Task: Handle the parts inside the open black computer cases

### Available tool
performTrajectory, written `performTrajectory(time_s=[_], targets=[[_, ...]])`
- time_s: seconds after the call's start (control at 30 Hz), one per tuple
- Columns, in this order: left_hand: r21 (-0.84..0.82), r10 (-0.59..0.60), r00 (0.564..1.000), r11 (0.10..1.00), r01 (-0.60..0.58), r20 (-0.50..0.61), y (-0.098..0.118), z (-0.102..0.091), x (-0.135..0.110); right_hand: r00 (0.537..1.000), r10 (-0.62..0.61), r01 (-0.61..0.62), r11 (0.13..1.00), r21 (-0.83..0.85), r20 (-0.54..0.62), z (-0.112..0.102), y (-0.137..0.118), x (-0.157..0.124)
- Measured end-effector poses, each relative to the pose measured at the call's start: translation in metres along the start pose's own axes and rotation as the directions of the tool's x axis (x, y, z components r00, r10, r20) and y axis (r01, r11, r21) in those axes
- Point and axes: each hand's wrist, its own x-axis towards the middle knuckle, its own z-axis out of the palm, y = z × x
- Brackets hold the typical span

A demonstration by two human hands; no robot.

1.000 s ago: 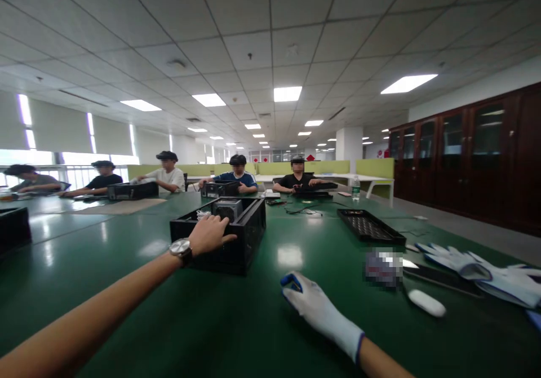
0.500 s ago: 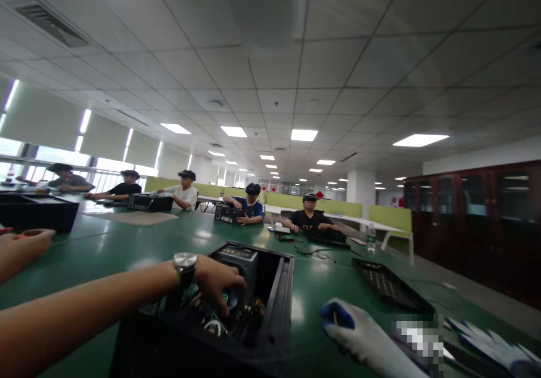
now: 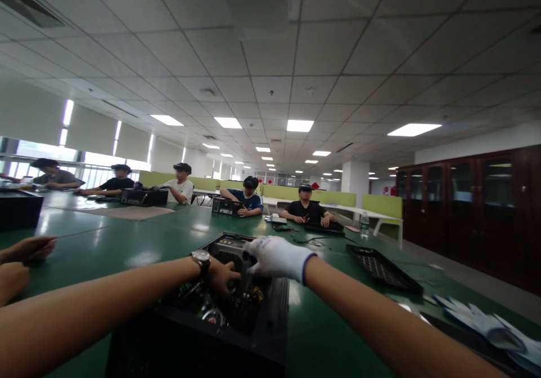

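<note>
While both arms are stretched over a long green table [image 3: 127,243], an opened black computer case [image 3: 220,321] is being worked on just in front of the wearer. The bare left hand [image 3: 222,276], a watch [image 3: 202,258] at its wrist, is sunk into the case, its fingers curled down among cables and parts; whether anything is pinched there cannot be told. The right hand [image 3: 274,257], in a white glove, is laid over the far inner edge of the case beside a grey metal box [image 3: 228,247], the fingers bent and close together, seemingly resting on it rather than gripping.

The step in hand is judged to be work on a part deep inside the case, with one hand steadying. A firm hold on that part, clear of the wiring, is what the next move would call for.

A black panel [image 3: 382,268] and spare gloves [image 3: 482,324] are seen to the right, another person's hands [image 3: 25,251] at the left edge, and other workers [image 3: 249,198] seated along the far side.
</note>
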Motion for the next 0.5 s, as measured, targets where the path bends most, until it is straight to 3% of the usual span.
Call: performTrajectory(time_s=[0.17, 0.37, 0.43, 0.5], targets=[[0.084, -0.05, 0.997, 0.995, 0.055, -0.067, 0.009, -0.005, -0.006, 0.986, -0.017, 0.033, 0.995, -0.095, 0.167, 0.014, -0.006, 0.047], [0.107, -0.035, 0.985, 0.993, 0.054, -0.171, 0.006, -0.015, -0.062, 0.957, -0.029, 0.02, 0.999, 0.034, 0.289, 0.028, -0.011, 0.089], [0.078, -0.036, 0.991, 0.996, 0.046, -0.128, 0.009, -0.019, -0.084, 0.957, -0.04, 0.006, 0.993, 0.116, 0.287, 0.035, -0.019, 0.099], [0.059, -0.025, 0.996, 0.998, 0.03, -0.086, 0.014, -0.023, -0.102, 0.976, -0.057, 0.013, 0.978, 0.207, 0.21, 0.039, -0.029, 0.103]])
